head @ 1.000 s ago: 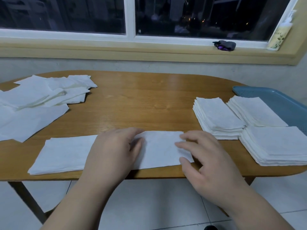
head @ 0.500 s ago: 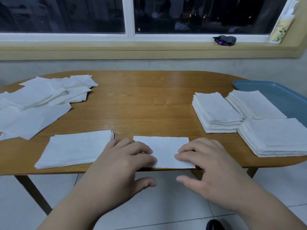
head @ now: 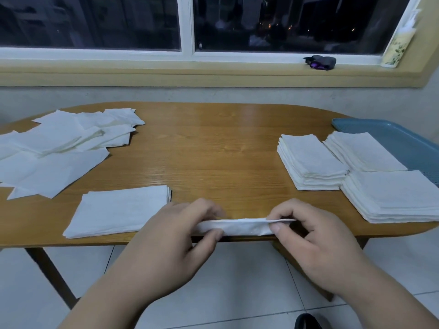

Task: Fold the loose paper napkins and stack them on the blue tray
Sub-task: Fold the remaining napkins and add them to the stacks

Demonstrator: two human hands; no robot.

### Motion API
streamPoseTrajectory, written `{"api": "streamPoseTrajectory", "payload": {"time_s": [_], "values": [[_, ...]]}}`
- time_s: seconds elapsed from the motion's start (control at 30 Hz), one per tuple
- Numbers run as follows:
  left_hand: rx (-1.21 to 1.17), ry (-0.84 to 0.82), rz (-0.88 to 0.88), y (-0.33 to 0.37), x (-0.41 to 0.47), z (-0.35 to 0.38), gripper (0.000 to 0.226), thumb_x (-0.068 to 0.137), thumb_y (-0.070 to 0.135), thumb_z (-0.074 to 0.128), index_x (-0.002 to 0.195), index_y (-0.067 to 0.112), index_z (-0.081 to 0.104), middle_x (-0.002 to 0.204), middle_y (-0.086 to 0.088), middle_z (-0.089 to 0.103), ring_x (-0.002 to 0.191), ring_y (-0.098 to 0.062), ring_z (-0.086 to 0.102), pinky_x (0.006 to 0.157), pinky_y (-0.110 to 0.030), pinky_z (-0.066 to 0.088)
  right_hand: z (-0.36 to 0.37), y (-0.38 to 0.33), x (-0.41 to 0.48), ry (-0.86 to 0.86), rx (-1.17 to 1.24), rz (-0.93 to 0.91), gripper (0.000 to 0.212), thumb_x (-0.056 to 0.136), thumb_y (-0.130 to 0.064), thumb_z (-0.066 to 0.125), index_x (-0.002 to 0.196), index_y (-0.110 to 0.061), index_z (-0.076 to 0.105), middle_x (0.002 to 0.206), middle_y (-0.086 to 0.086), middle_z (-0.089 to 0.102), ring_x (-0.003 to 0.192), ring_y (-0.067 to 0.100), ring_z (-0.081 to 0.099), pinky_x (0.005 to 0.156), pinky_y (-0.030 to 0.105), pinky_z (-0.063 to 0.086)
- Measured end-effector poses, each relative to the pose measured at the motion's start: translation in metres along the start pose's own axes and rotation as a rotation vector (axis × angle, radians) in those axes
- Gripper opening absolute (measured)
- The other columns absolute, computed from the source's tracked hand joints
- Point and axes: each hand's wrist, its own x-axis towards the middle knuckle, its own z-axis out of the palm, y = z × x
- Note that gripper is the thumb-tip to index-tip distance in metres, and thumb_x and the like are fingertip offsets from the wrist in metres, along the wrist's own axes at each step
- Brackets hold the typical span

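A folded white napkin [head: 240, 226] is lifted edge-on just above the table's near edge. My left hand [head: 175, 236] pinches its left end and my right hand [head: 306, 236] pinches its right end. To the left lies a low pile of folded napkins [head: 118, 212]. Loose unfolded napkins [head: 59, 150] spread over the far left of the table. Three stacks of folded napkins stand at the right: one on the wood [head: 308, 160], two [head: 363, 150] [head: 394, 195] reaching onto the blue tray [head: 403, 138].
The wooden table [head: 213, 150] has a rounded right end and stands against a wall under a window. On the sill lie a dark small object [head: 320, 62] and a pale packet [head: 399, 43]. Tiled floor shows below the table edge.
The napkin lay flat under both hands; now both hands have pinched its ends and raised it edge-on off the table.
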Motion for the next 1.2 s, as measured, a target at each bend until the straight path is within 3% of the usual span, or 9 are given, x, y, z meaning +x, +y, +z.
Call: {"api": "streamPoseTrajectory", "payload": {"time_s": [0.07,0.17,0.3,0.37,0.47,0.57,0.77,0.93,1.2], "values": [[-0.115,0.032,-0.058,0.000,-0.003,-0.003,0.028,0.090,0.044,0.062,0.106,0.061,0.047,0.093,0.027,0.060,0.077,0.001,0.058,0.063,-0.014,0.041,0.002,-0.007,0.002,0.045,0.091,0.043,0.022,0.090,-0.019,0.067,0.088,-0.040,0.064,0.079,-0.011,0.066,0.071,0.014,0.060,0.062,0.027,0.044],[-0.309,0.148,-0.201,0.003,-0.005,-0.016,0.040,0.086,0.034,0.067,0.109,0.064,0.053,0.061,0.000,0.045,0.050,-0.009,0.040,0.048,-0.018,0.031,0.008,-0.020,0.004,0.060,0.306,0.096,0.031,0.089,-0.031,0.072,0.107,-0.054,0.061,0.074,-0.015,0.066,0.067,0.011,0.059,0.065,0.025,0.046],[-0.470,0.260,-0.354,-0.002,-0.010,-0.038,0.046,0.086,0.030,0.069,0.109,0.067,0.057,0.054,0.010,0.028,0.049,-0.008,0.031,0.047,-0.015,0.028,0.027,-0.044,0.006,0.019,0.235,-0.019,0.053,0.091,-0.033,0.065,0.116,-0.077,0.048,0.067,-0.008,0.063,0.059,0.009,0.054,0.062,0.011,0.043],[-0.481,0.255,-0.383,-0.012,-0.016,-0.051,0.044,0.088,0.032,0.068,0.108,0.070,0.058,0.055,0.007,0.044,0.054,-0.012,0.045,0.052,-0.017,0.037,0.041,-0.054,0.014,0.106,0.267,-0.102,0.033,0.093,-0.035,0.066,0.107,-0.065,0.064,0.073,-0.002,0.065,0.064,0.011,0.057,0.060,0.008,0.041],[-0.493,0.273,-0.413,-0.029,-0.027,-0.069,0.032,0.090,0.029,0.068,0.096,0.060,0.070,0.087,0.006,0.074,0.085,-0.008,0.066,0.072,-0.013,0.046,0.062,-0.072,0.031,0.082,0.394,-0.096,0.021,0.092,-0.034,0.067,0.095,-0.054,0.075,0.077,-0.008,0.068,0.068,0.009,0.061,0.060,0.012,0.043],[-0.525,0.274,-0.450,-0.044,-0.036,-0.087,0.015,0.084,0.029,0.072,0.086,0.043,0.079,0.088,0.020,0.075,0.087,0.009,0.064,0.069,-0.002,0.043,0.079,-0.085,0.050,0.010,0.454,-0.004,0.035,0.092,-0.018,0.065,0.089,-0.051,0.076,0.091,-0.012,0.075,0.085,0.010,0.066,0.071,0.010,0.047],[-0.533,0.322,-0.569,-0.084,-0.045,-0.103,0.015,0.087,0.027,0.072,0.087,0.040,0.079,0.090,0.017,0.075,0.085,0.004,0.066,0.072,-0.017,0.046,0.105,-0.101,0.084,-0.078,0.448,0.080,0.031,0.094,-0.019,0.065,0.084,-0.045,0.076,0.096,0.013,0.072,0.085,0.029,0.060,0.063,0.014,0.039],[-0.369,0.381,-0.652,-0.104,-0.039,-0.102,0.010,0.088,0.037,0.069,0.091,0.043,0.077,0.092,0.034,0.068,0.089,0.024,0.053,0.068,-0.006,0.039,0.122,-0.103,0.102,-0.108,0.373,0.109,0.022,0.095,-0.021,0.063,0.094,-0.040,0.074,0.094,-0.005,0.075,0.087,0.012,0.062,0.067,0.009,0.042],[-0.310,0.311,-0.727,-0.120,-0.040,-0.101,0.004,0.085,0.038,0.073,0.084,0.038,0.077,0.085,0.019,0.072,0.080,0.011,0.060,0.060,-0.011,0.047,0.136,-0.094,0.104,-0.140,0.195,0.114,0.019,0.096,-0.024,0.063,0.107,-0.029,0.076,0.083,-0.017,0.068,0.086,-0.003,0.060,0.071,0.008,0.041]]}}
